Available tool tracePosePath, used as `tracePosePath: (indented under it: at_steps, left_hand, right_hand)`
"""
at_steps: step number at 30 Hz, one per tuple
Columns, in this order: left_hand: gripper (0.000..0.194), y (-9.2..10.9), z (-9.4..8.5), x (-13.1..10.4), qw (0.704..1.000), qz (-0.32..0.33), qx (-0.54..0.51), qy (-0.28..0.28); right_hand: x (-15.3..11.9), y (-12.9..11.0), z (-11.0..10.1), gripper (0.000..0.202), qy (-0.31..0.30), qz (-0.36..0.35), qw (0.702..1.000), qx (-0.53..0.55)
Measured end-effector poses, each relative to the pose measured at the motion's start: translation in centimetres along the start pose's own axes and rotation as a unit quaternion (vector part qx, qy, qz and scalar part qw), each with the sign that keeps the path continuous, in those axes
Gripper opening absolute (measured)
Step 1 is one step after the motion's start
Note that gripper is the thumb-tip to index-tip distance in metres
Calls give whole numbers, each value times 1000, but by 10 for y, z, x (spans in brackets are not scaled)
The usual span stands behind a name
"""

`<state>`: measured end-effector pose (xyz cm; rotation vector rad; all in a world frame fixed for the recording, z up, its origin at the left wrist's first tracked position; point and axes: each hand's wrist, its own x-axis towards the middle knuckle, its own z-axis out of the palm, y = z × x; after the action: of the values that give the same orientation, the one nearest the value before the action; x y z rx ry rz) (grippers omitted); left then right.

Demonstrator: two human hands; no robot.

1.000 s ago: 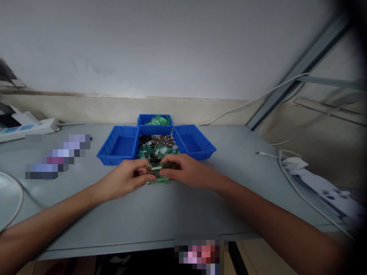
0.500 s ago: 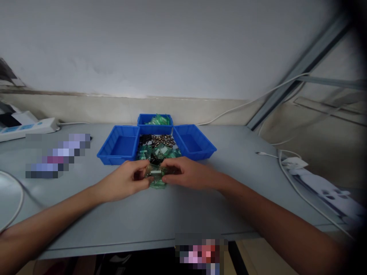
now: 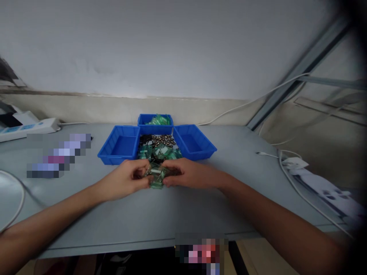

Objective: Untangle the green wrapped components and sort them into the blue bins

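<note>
Between my two hands is a small clear green plastic bag with a pale strip across it. My left hand pinches its left side, thumb and fingers curled. On the other side, my right hand grips the right edge with thumb and fingertips. What lies inside the bag is too small to make out. Just beyond my fingers is a pile of similar green bags, mixed with black pieces and shiny metal parts.
Blue bins flank the pile at left and right. A third blue bin behind holds green packets. A power strip sits far left; a white cable runs along the right of the grey table.
My right fingers have shifted very slightly to the right along the green bag. My left hand stays in nearly the same place, and the bins have not moved.
</note>
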<state>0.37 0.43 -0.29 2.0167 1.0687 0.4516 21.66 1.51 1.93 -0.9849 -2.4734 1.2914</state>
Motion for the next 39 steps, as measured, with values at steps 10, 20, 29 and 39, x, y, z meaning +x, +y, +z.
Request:
tracePosePath:
  at_steps: [10,20,29,39]
  left_hand:
    - [27,1,-1,2,998,12,-53,-12]
    - [15,6,-2,0,998,7,-62,-11]
    - [11,9,-4,-1,999,34,17,14]
    - [9,7,-4,0,998,48,19,32]
  right_hand:
    - [2,1,3,14,18,17,998,62]
    - [5,-3,7,21,101,-5,995,-17]
    - [-15,8,17,30,332,-223,905,-147]
    - [6,0,11,27,173,-90,944,-266]
